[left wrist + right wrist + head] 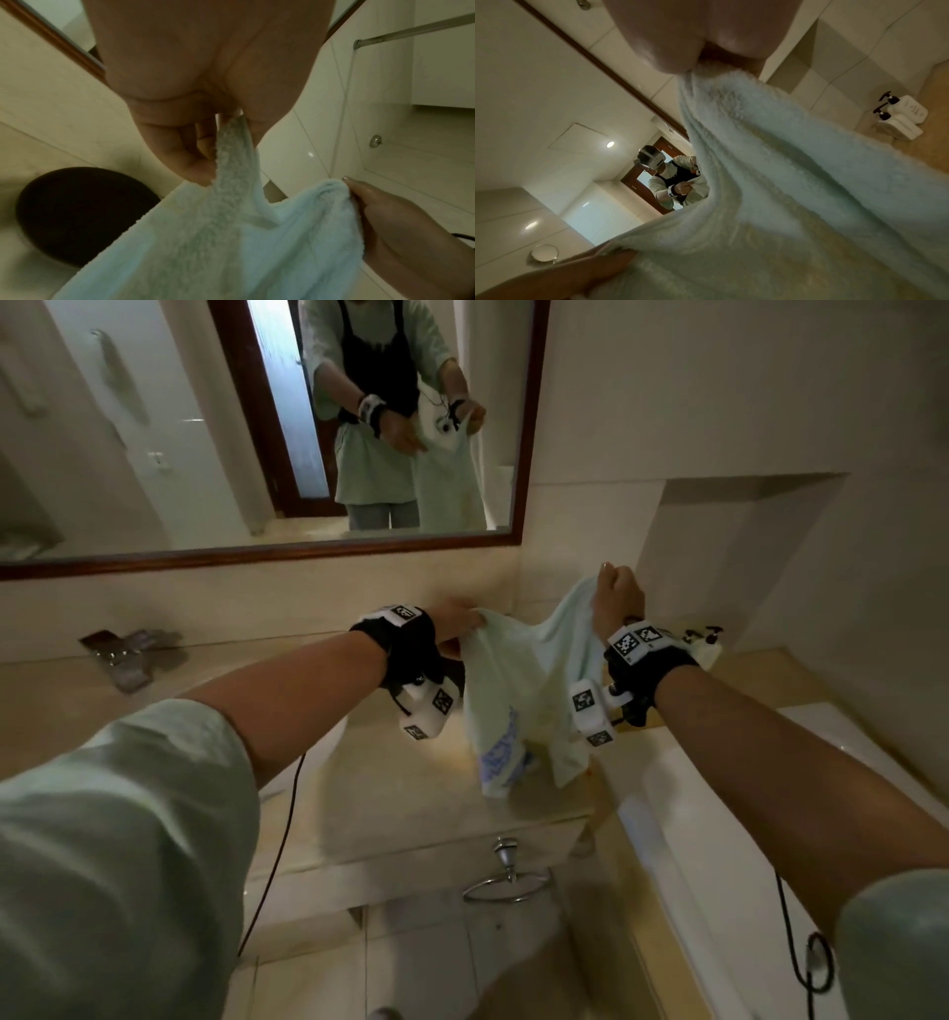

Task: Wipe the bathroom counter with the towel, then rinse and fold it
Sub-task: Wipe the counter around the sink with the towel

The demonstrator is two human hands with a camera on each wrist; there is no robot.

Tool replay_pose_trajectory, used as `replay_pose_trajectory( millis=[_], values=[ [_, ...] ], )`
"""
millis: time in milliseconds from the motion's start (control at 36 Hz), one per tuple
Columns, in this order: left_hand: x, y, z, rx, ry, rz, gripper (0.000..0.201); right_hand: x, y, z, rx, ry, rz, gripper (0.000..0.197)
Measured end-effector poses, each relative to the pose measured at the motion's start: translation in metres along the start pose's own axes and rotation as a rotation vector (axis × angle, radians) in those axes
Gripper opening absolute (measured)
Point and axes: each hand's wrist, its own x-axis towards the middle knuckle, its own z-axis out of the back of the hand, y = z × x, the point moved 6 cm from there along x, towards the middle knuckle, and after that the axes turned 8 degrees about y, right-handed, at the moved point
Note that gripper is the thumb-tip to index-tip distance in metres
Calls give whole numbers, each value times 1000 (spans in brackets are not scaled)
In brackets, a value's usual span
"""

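Note:
A pale mint towel with a blue print near its lower end hangs in the air above the beige counter. My left hand pinches its upper left edge. My right hand, raised a little higher, grips the upper right corner in a fist. In the left wrist view the towel runs up between my left fingers, and my right hand holds the other corner. The right wrist view is mostly filled by the towel hanging from my right hand.
A dark round basin lies below the towel on the left. Foil packets lie on the counter by the mirror. White pump bottles stand at the right. A chrome towel ring hangs under the counter's front edge.

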Motion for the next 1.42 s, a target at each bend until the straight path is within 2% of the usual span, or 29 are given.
replay_pose_trajectory(
  millis=[56,167,250,333,472,556,611,667,722,750,806,861,917,1000,1111,1278,1417],
  values=[
    [-1,5,-8,-35,16,3,26,0,-3,-1,13,-14,3,45],
    [0,-3,-26,-32,38,-40,34,3,-4,6,42,-74,20,36],
    [-3,-18,-40,-55,60,-93,31,5,0,12,65,-107,56,29],
    [-3,-28,-42,-74,57,-117,20,4,8,15,120,-131,100,26],
    [9,-8,-26,-110,6,-110,26,-10,19,0,119,-66,178,23],
    [16,32,-10,0,-5,3,31,-24,11,-32,30,96,222,19],
    [36,76,-1,201,85,109,40,-36,-5,-67,-104,302,231,20],
    [51,120,15,496,135,221,54,-51,-25,-106,-291,572,248,26],
    [55,158,33,650,158,361,60,-73,-44,-142,-544,852,255,30],
    [58,173,41,736,181,390,61,-82,-51,-155,-654,954,255,30],
    [48,188,50,821,202,439,64,-92,-61,-173,-796,1038,239,34],
    [40,195,59,893,180,435,64,-89,-73,-183,-838,1030,225,37],
    [38,200,65,974,175,378,66,-79,-86,-191,-747,961,204,39],
    [44,216,70,1046,158,310,72,-75,-108,-200,-646,867,138,60],
    [48,240,71,1108,158,284,80,-85,-144,-219,-739,826,2,89],
    [52,279,76,1101,161,289,88,-111,-171,-235,-837,757,-193,108],
    [59,292,85,1097,157,242,89,-114,-172,-243,-858,731,-256,125]
  ],
)
